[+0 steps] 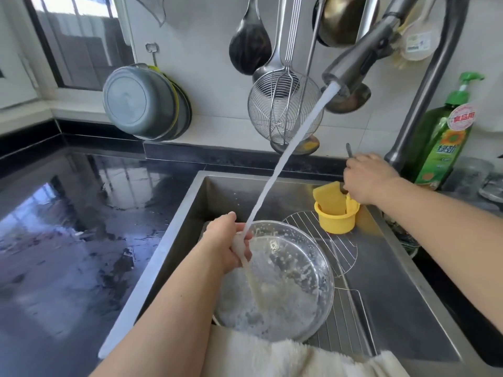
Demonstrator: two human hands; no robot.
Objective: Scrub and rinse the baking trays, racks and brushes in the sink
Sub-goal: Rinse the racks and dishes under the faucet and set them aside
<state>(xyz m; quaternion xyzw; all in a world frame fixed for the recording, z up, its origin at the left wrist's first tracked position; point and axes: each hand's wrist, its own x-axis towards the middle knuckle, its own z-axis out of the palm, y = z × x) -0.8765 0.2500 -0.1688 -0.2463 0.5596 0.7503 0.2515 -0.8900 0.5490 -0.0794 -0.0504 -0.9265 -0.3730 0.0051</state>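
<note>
Black, wet tabletop (pixel 68 213) wraps a steel sink (pixel 408 308) under a white tiled wall hung with pans, ladles and a wire skimmer (pixel 284 107). Water runs from the faucet (pixel 353 69) straight onto your left hand (pixel 228 246), which holds the near-left rim of a round metal pan (pixel 285 284); fingers curl over the edge, so that grip is clamped on the pan. Your right hand (pixel 367 178) reaches to the back right corner and closes around a thin handle (pixel 349 151) standing in the yellow holder (pixel 334 216); what tool it belongs to is hidden.

The pan sits in the sink on top of the racks, streaked with pale batter and foam. Expect it to be stiff, light and slick, so keep your thumb inside the rim and your fingers beneath. The racks are rigid wire, awkward and springy at the edges; take them by the outer frame, not the thin cross wires.

Count: one pan, two racks showing, a round rack (pixel 343 240) behind and a square rack (pixel 351 322) nearer you, each partly covered. One yellow sponge (pixel 328 194) stands in the holder. One green soap bottle (pixel 446 137) stands by the faucet base, and a pale towel (pixel 272 360) lies over the near sink edge.
</note>
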